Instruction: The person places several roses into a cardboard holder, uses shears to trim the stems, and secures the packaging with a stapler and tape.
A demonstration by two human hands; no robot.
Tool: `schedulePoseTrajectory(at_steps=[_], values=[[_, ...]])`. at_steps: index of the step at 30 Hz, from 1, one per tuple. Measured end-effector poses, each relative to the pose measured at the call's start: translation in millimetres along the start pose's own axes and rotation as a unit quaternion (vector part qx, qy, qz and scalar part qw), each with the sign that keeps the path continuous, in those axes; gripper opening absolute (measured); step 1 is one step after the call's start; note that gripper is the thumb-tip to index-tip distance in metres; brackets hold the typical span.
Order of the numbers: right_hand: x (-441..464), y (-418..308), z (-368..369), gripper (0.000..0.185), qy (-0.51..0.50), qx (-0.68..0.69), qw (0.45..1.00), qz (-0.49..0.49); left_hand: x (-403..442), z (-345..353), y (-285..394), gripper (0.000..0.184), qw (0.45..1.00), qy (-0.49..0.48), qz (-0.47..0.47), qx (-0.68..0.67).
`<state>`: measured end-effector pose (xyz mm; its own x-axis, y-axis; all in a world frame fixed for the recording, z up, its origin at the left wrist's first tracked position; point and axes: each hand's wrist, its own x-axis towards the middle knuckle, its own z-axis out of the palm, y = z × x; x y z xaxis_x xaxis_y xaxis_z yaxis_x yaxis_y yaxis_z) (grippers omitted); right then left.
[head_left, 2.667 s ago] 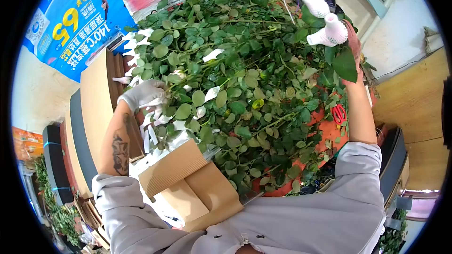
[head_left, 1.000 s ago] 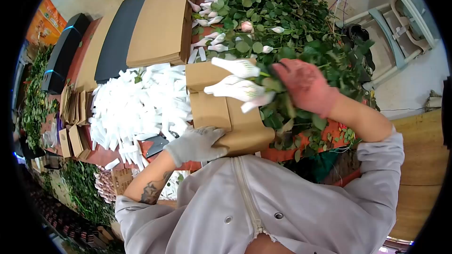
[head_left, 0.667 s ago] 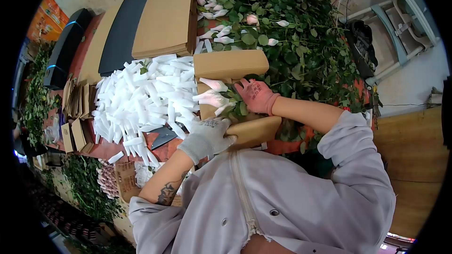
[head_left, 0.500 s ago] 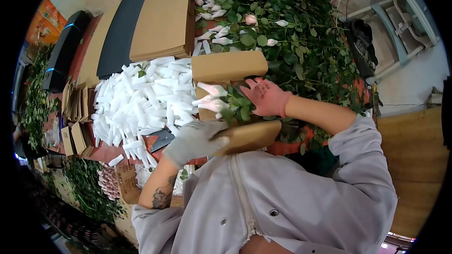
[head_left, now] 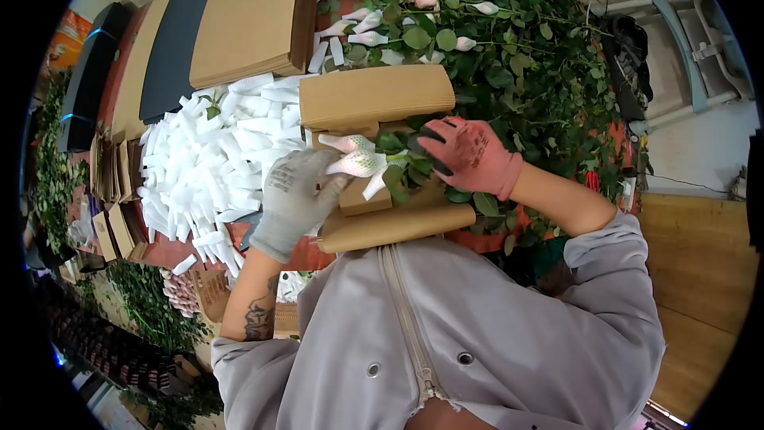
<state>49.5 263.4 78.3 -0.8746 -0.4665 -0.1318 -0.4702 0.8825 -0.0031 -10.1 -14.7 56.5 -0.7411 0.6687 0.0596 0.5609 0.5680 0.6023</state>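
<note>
My right hand, in a red glove with dark fingertips, is closed around the leafy stems of several roses. Their pale rosebuds, in white foam net sleeves, point left. Beside the bud tips is my left hand in a grey-white glove, thumb and fingers apart; whether it touches the buds is hard to see. Under the flowers lies a sheet of brown cardboard, its near flap curled up against my jacket. A folded cardboard piece lies just beyond.
A heap of white foam sleeves lies to the left. Behind it stand stacked cardboard sheets and a dark sheet. Many leafy roses cover the right back of the red table. A folded chair leans at the right wall.
My left hand has left the near cardboard flap and moved up and left to the bud tips. My right hand has shifted slightly right and now grips the stems, and the buds sit more to the right.
</note>
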Motion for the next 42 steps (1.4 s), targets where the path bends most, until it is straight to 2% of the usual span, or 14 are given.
schedulePoseTrajectory(at_steps=[1, 11, 18, 21, 23, 24, 25, 27, 31, 33, 37, 39, 41, 42], values=[[2, 1, -9, 0.050, -0.086, 0.065, 0.993, 0.039, 0, -1, -4, 0.040, 0.996, -0.035, -0.046, -0.063], [-4, 34, -57, 0.052, -0.017, 0.148, 0.989, -0.013, 0, 17, -6, 0.060, 0.999, 0.027, -0.008, -0.024], [11, 41, -52, 0.052, 0.040, 0.032, 0.996, -0.077, 9, 15, 3, 0.053, 0.990, -0.084, -0.099, 0.046], [25, 12, -69, 0.041, -0.033, 0.065, 0.997, 0.018, 0, 7, 12, 0.057, 0.993, -0.080, -0.079, 0.040], [25, -7, -45, 0.041, -0.059, -0.128, 0.990, 0.019, -10, 5, 12, 0.057, 0.997, -0.055, -0.040, 0.040], [23, -3, 15, 0.042, 0.139, -0.073, 0.988, 0.006, -14, 3, 9, 0.057, 0.998, -0.053, -0.014, 0.007], [25, -6, 29, 0.042, 0.139, -0.072, 0.988, 0.010, -16, 1, 6, 0.057, 0.998, -0.053, 0.013, -0.026], [34, -12, 42, 0.042, -0.030, -0.088, 0.996, -0.012, -19, 4, 0, 0.046, 0.998, -0.017, 0.038, -0.042], [42, -12, 9, 0.044, -0.079, 0.008, 0.997, 0.026, -21, 8, -9, 0.039, 0.989, -0.092, -0.074, -0.085], [22, -21, -7, 0.033, 0.290, -0.062, 0.954, -0.048, -20, 9, -13, 0.036, 0.989, -0.082, -0.070, -0.102], [17, -59, -12, 0.026, -0.014, -0.035, 0.997, -0.073, -25, 19, -23, 0.034, 0.989, -0.063, -0.031, -0.130], [29, -55, 15, 0.018, 0.128, -0.068, 0.984, -0.101, -26, 21, -24, 0.034, 0.989, -0.043, 0.007, -0.142], [46, -55, 24, 0.013, -0.090, -0.039, 0.994, -0.042, -25, 19, -21, 0.035, 0.984, -0.080, -0.036, -0.155], [43, -56, 38, 0.017, -0.026, -0.073, 0.996, -0.045, -25, 17, -23, 0.035, 0.984, -0.077, -0.038, -0.154]])
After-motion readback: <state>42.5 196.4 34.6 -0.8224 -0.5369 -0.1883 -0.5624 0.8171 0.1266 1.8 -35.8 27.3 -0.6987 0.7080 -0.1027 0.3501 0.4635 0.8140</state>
